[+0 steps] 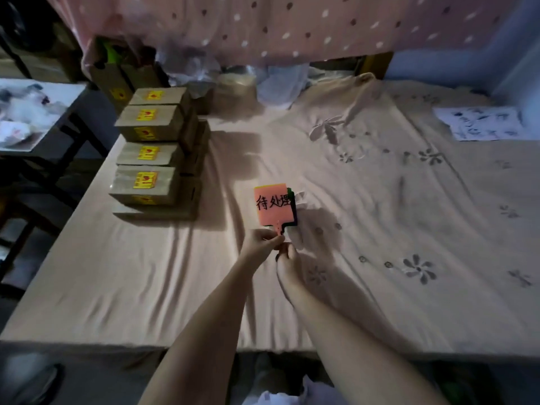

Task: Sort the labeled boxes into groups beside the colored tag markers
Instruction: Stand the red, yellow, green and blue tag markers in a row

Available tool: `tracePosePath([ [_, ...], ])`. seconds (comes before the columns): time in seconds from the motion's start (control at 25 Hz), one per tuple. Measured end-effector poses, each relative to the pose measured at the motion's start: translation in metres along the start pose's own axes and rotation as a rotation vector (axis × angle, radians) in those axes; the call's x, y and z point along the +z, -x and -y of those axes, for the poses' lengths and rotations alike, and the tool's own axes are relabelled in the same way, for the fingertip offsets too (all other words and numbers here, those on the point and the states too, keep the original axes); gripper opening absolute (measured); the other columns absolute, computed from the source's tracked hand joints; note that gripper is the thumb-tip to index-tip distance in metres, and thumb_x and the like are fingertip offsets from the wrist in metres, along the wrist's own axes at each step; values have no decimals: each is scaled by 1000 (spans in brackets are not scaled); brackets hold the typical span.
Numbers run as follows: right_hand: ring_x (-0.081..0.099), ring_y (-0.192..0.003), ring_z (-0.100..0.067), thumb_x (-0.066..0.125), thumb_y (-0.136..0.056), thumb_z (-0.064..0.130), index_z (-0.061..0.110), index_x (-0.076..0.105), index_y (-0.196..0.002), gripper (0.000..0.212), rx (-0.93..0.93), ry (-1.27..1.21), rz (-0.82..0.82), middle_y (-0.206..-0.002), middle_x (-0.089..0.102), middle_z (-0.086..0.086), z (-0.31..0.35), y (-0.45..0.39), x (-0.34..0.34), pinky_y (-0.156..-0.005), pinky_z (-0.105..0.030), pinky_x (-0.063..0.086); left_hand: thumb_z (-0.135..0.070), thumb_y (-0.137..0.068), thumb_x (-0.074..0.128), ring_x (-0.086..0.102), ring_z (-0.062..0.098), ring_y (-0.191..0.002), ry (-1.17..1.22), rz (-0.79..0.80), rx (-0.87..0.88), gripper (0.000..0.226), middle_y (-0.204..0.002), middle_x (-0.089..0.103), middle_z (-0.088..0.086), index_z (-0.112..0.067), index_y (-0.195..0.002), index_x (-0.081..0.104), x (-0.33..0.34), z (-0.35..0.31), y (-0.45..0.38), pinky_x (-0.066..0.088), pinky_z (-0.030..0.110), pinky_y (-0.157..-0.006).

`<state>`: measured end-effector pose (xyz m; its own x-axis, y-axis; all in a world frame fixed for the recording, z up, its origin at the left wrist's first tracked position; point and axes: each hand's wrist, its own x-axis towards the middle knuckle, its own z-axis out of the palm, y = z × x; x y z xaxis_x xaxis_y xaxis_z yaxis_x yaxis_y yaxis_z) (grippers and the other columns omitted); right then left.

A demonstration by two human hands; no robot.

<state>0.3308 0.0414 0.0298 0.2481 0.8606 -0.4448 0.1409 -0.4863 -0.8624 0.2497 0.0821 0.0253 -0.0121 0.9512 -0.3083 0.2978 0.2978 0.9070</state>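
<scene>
I note the colored tag markers at the centre of the frame, held upright as a small bunch above the bed. The front tag is orange-pink with black handwritten characters; a green edge and a darker one show behind it at its right side. How many tags are in the bunch I cannot tell.

The left hand pinches the thin stem under the front tag, its fingers curled round it. The right hand sits just beside and below, touching the left; its grip is closed at the base of the stems, thumb uppermost, though the exact contact is partly hidden. Both forearms enter from the bottom of the frame and converge at centre.

The labeled boxes stand in the left half of the frame, on the left part of the bed, well apart from the tags. They are brown cartons with yellow and red labels on top and on the near faces, stacked in a row running toward the upper left. More cartons stand behind them, at the upper left.

The bed is covered by a pale pink sheet with grey flower prints. A printed paper sheet lies at the upper right. A pink dotted curtain hangs across the top of the frame.
</scene>
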Motion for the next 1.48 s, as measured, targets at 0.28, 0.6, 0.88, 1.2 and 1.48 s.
tracePosePath([
  [0.28,32,-46,-11,34,-93,9,18,40,-66,29,83,-71,24,-55,38,1,-3,-33,-72,-41,-21,25,-14,-79,67,43,-1,-45,-207,20,136,31,-47,46,-7,-19,-51,57,75,-27,-12,30,19,-50],
  [0.6,33,-46,-11,35,-95,8,16,43,-69,28,130,-191,94,-57,39,-1,-4,-66,-116,-41,-21,27,-20,-87,60,45,9,-53,-335,-114,82,23,-56,57,6,-9,-69,71,121,-53,-13,29,25,-51],
  [0.88,36,-39,-9,34,-88,-1,16,38,-68,27,97,-148,129,-56,39,-4,24,-80,-93,-37,-19,27,-21,-89,56,56,22,-73,-366,-251,38,22,-79,63,9,-8,-82,72,102,-65,-32,34,28,-60],
  [1.2,53,-68,-24,35,-87,5,23,40,-71,25,21,-92,8,-71,55,-7,59,-111,-41,-68,-38,44,-17,-87,52,65,30,-94,-169,-414,-20,21,-102,71,8,-10,-91,71,40,-74,-93,50,34,-74],
  [1.48,54,-106,-44,27,-81,41,34,32,-76,10,79,-37,-16,-118,53,-26,30,-166,26,-82,-49,47,1,-84,46,65,24,-86,-231,-452,-32,25,-94,70,6,-6,-92,69,-28,-79,-135,46,23,-65],
])
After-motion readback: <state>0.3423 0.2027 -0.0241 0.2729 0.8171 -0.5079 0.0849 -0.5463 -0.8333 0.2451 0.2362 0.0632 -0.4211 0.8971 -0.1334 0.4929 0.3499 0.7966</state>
